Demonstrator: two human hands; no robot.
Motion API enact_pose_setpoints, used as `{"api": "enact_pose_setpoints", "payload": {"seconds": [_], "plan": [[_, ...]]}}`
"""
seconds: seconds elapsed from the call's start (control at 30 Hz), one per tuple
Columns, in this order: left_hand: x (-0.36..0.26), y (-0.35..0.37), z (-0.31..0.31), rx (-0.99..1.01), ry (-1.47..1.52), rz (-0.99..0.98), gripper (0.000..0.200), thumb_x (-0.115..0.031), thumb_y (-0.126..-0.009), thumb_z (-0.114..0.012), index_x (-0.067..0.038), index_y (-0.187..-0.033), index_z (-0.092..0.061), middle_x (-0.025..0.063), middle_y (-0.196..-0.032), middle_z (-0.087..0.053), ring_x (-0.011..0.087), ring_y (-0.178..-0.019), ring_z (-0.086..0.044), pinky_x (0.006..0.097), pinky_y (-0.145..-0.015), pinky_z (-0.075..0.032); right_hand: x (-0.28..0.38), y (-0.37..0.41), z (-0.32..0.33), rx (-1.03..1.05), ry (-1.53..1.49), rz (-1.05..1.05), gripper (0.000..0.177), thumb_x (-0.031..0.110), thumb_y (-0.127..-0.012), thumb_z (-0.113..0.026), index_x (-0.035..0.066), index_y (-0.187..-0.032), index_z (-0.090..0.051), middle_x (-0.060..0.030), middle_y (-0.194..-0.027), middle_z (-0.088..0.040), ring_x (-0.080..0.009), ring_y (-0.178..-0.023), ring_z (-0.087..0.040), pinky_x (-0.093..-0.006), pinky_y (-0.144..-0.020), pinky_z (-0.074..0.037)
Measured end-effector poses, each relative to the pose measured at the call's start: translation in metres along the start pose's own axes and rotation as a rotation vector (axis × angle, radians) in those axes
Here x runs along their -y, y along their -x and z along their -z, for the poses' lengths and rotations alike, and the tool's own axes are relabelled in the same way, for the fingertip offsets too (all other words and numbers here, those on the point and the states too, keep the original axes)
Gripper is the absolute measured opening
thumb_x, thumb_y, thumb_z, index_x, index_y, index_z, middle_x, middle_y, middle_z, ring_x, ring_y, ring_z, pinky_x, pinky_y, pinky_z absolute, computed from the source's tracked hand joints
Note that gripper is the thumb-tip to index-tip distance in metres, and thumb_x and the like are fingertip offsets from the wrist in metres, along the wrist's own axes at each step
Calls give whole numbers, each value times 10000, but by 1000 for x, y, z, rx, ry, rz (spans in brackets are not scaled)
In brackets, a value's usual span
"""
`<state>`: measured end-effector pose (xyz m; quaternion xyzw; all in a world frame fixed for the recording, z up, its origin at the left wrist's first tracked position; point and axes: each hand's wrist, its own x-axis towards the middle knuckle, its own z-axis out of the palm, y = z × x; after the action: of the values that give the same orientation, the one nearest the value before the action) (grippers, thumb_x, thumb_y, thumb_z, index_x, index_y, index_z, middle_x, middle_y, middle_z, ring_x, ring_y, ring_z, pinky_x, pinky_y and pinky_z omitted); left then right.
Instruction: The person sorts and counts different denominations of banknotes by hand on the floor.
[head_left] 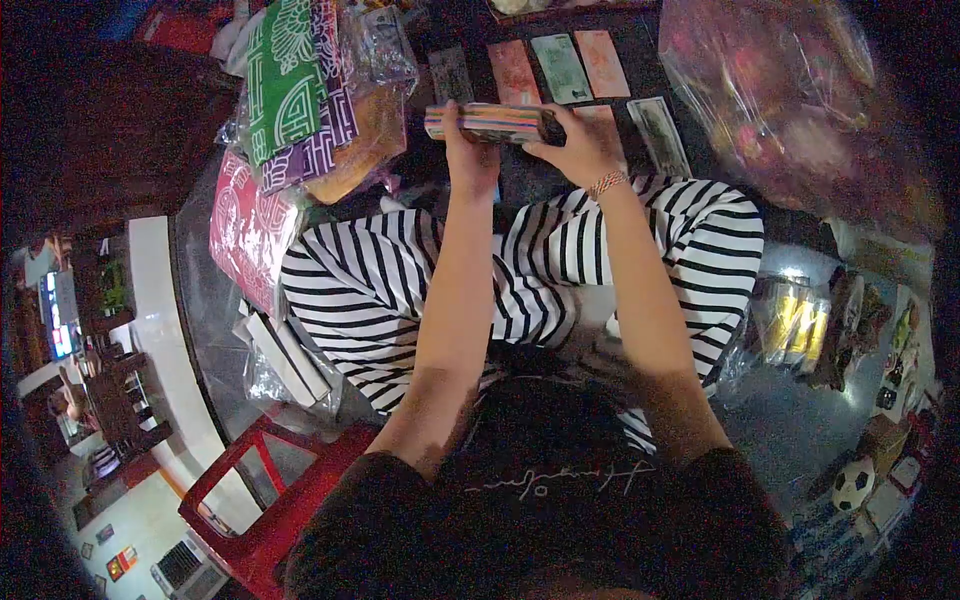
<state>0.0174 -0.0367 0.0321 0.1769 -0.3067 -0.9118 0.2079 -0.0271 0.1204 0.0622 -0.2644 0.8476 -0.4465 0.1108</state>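
Observation:
A thick stack of paper notes [490, 122] with many-coloured edges is held up in front of my crossed legs. My left hand [472, 158] grips its left end, thumb along the near edge. At the right end, my right hand [583, 150] has its thumb and fingers closed around the stack. Beyond it lie several notes printed like banknotes: a red one [514, 74], a green one [561, 70], an orange one [602, 64] and a dark grey one [451, 76]. A pale grey note [660, 136] lies right of my right hand.
Green, purple and pink patterned packs in clear plastic, including a green pack [285, 85], are piled at left. A large clear bag [770, 90] with pinkish contents stands at right. Near me are a red plastic stool [290, 500], yellow packets [797, 325] and a football [853, 484].

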Motion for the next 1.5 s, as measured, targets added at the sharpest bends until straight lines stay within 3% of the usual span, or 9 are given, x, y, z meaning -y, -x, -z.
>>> {"api": "enact_pose_setpoints", "payload": {"seconds": [0.07,0.13,0.23,0.47,0.53,0.77,0.97,1.33,1.5], "plan": [[-1,1,0,41,31,54,359,-405,-850,-513,-93,-1027,-495,65,-948,-561,212,-918,-542,369,-834,-427,-7,-1,-8,-29,-38,-24,565,325,-712,-712,36,-1153,-507,-148,-1077,-570,-240,-1004,-548,-323,-858,-421],[-3,-2,2,-4,143,105,340,-414,-859,-509,-83,-925,-538,52,-878,-574,199,-846,-555,360,-798,-427,-19,-8,-18,-70,14,26,563,319,-731,-700,26,-1168,-497,-147,-1090,-570,-234,-1022,-542,-322,-876,-412],[-4,1,-2,-68,125,41,324,-404,-858,-512,-94,-949,-534,50,-896,-570,209,-872,-550,372,-809,-424,-27,-9,-27,-94,-169,74,543,301,-746,-690,17,-1167,-499,-143,-1111,-566,-228,-1042,-536,-316,-890,-405],[-8,3,6,-45,135,43,329,-420,-846,-524,-106,-947,-519,60,-924,-557,219,-874,-548,412,-765,-452,-19,-6,-21,-119,-112,99,517,279,-749,-691,28,-1162,-508,-124,-1109,-575,-218,-1023,-545,-311,-886,-406],[-7,-1,13,-77,123,49,393,-441,-862,-468,-73,-982,-532,101,-947,-574,261,-891,-559,440,-785,-453,-17,-6,-19,-75,-80,84,489,264,-743,-696,47,-1144,-517,-108,-1077,-588,-212,-995,-557,-311,-874,-413],[-8,-3,16,-89,172,80,361,-449,-841,-522,-108,-957,-524,64,-901,-562,233,-850,-566,404,-737,-469,-12,-4,-15,5,-94,126,465,241,-729,-708,80,-1120,-514,-86,-1035,-586,-186,-975,-549,-300,-861,-414],[-10,1,8,-135,155,67,392,-447,-839,-528,-94,-1012,-526,88,-893,-579,239,-850,-570,404,-737,-469,-1,4,-1,113,-156,55,518,242,-711,-725,106,-1155,-496,-87,-1105,-543,-189,-1030,-509,-302,-891,-393],[-9,0,6,-63,154,52,345,-394,-849,-523,-75,-978,-495,89,-815,-565,258,-858,-581,433,-757,-485,2,1,-4,150,-192,289,585,226,-666,-749,112,-1181,-495,-89,-1192,-514,-214,-1122,-474,-327,-943,-374],[-9,2,1,-31,197,70,332,-380,-853,-514,-63,-950,-501,86,-809,-566,257,-861,-581,419,-762,-484,5,2,-7,182,-163,217,610,206,-657,-757,108,-1190,-477,-100,-1216,-492,-228,-1144,-459,-335,-958,-361]]}}
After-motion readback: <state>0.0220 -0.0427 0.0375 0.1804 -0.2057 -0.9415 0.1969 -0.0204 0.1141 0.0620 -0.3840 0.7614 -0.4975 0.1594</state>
